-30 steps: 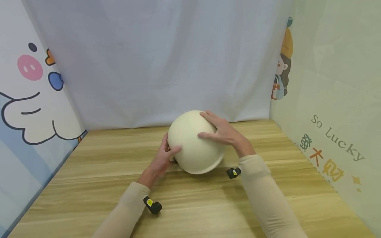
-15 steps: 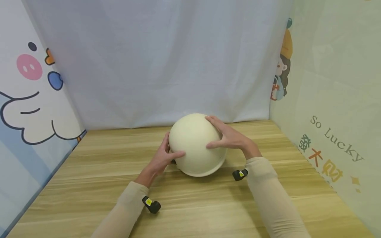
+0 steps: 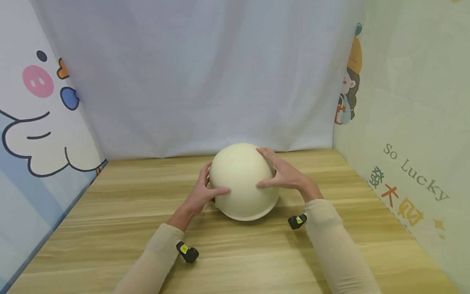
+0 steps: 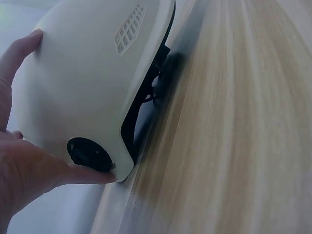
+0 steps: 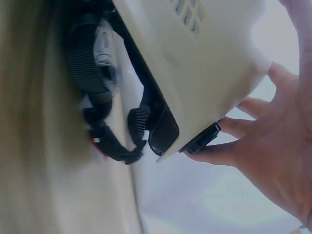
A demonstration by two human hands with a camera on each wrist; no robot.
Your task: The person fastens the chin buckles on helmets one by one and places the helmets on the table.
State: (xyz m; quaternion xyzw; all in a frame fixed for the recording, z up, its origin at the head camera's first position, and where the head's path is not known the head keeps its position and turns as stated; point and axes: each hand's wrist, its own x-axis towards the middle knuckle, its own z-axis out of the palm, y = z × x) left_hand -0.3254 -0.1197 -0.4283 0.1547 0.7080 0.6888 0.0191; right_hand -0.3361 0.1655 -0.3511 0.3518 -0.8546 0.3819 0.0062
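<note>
A cream helmet [image 3: 242,179] with a smooth dome stands dome-up at the far middle of the table. My left hand [image 3: 200,192] grips its left side, thumb on the dome. My right hand [image 3: 288,173] holds the right side, fingers spread toward the back. In the left wrist view, a vent grille and a round black knob [image 4: 90,154] show on the shell, and the rim sits close to the tabletop. A black chin strap [image 5: 92,58] hangs under the rim in the right wrist view, where that side appears raised. The helmet's inside is mostly hidden.
The wood-grain table [image 3: 235,257] runs back to a pale curtain [image 3: 198,81]. Printed cartoon panels stand at the left and right. A small black camera [image 3: 187,252] is on the left wrist and another camera [image 3: 297,221] on the right.
The helmet has come slightly nearer and to the right, its dome tipping a little. My right hand has shifted right and down with it; the left hand has barely moved.
</note>
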